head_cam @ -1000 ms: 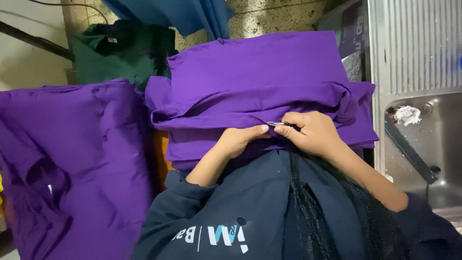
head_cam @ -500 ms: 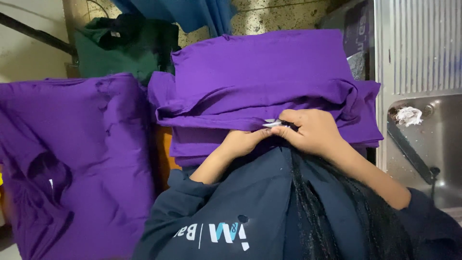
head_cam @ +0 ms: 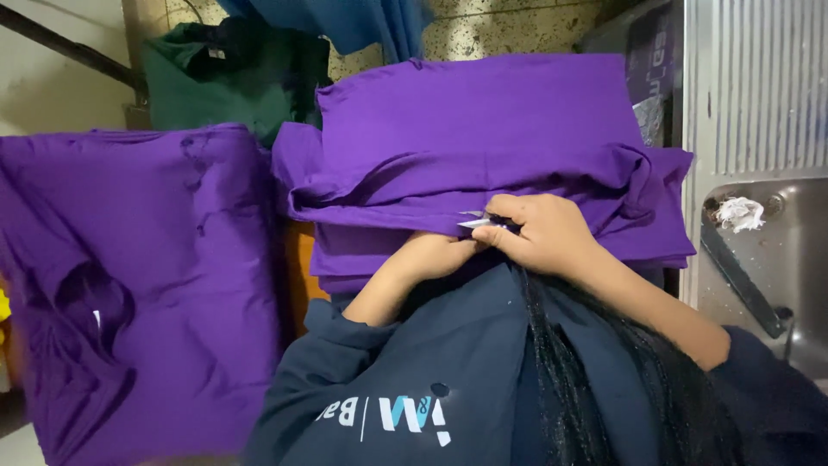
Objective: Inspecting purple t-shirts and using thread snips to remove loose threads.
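A stack of folded purple garments [head_cam: 483, 129] lies in front of me. At the near edge of its top piece, my right hand [head_cam: 548, 233] pinches a small white tag [head_cam: 474, 223] sewn to the purple cloth. Just to the left, my left hand [head_cam: 435, 257] is curled on the same edge, its fingertips tucked under the fabric and touching the right hand. My navy top [head_cam: 448, 380] and dark hair [head_cam: 595, 380] hide the lower part of the stack.
A second heap of purple garments [head_cam: 138, 276] lies at the left. Behind it are a green garment [head_cam: 224, 82] and blue cloth [head_cam: 362, 22]. A steel sink [head_cam: 759, 250] with a white crumpled scrap [head_cam: 737, 213] is at the right.
The white tag has come into view between my fingers. Both hands stay at the garment's near edge, shifted only slightly.
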